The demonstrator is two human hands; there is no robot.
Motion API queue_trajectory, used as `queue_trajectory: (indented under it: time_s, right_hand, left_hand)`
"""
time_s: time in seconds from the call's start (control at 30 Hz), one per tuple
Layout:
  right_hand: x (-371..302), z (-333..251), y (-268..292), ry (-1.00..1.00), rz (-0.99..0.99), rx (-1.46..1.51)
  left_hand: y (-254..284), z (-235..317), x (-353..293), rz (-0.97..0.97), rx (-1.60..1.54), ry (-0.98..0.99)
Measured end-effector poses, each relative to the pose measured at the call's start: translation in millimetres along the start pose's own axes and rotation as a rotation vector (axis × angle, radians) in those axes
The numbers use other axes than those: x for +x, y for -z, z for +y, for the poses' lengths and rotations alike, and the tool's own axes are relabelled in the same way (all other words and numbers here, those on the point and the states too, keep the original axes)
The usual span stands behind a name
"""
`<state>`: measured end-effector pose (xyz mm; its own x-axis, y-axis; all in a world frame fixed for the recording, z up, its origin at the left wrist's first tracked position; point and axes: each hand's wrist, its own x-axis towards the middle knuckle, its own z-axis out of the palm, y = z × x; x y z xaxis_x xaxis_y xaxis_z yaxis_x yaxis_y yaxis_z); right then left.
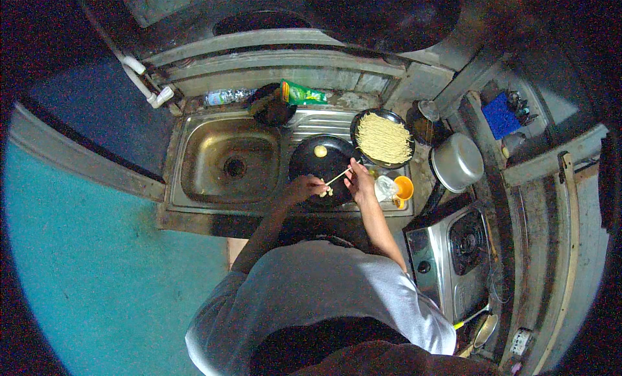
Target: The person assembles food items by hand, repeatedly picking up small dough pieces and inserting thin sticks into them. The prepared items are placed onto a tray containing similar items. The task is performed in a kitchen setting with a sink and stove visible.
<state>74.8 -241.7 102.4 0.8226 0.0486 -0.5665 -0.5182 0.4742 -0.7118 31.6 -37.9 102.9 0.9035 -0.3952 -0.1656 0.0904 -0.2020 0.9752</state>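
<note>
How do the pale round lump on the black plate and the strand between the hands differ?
The lump is round and compact; the strand is long and thin. The lump lies on the black plate; the strand is held between the left hand and right hand. Both look pale.

Dough strand (337, 176): thin, pale, nearly straight, held at both ends above a round black plate (303, 157), its right end farther away. Small pale dough pieces (327, 192) cluster just beside its left end; whether they touch the plate is unclear. Dough ball (321, 150): pale yellow, near the plate's far edge. Loose strands (383, 138): pale yellow, densely layered on a second black plate (356, 140).
</note>
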Motion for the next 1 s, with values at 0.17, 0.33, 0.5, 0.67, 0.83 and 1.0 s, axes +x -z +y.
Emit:
queue_trajectory:
  time_s: [0.17, 0.33, 0.5, 0.67, 0.83, 1.0]
  right_hand:
    - [-5.9, 13.8, -5.4, -0.165, 0.036, -0.243]
    - [-28.1, 34.1, -16.7, -0.233, -0.208, -0.374]
    - [-21.6, 46.5, -15.6, -0.148, -0.255, -0.213]
    - [-19.5, 40.0, -10.7, -0.137, -0.234, -0.098]
    - [-15.4, 39.4, -6.1, -0.189, -0.272, 0.092]
    - [-1.8, 44.6, 7.7, -0.127, -0.334, 0.173]
  left_hand:
    - [-4.3, -47.2, 16.3, 0.159, -0.122, 0.13]
    - [-0.2, -38.6, 15.7, 0.133, 0.014, 0.081]
    - [-7.9, -26.0, 9.4, 0.232, 0.208, -0.036]
    - [-0.2, 4.4, 6.4, 0.086, 0.256, -0.007]
    - [-11.8, -26.9, 12.2, 0.223, 0.305, -0.124]
    - [-10.2, -18.3, 12.9, 0.154, 0.365, 0.036]
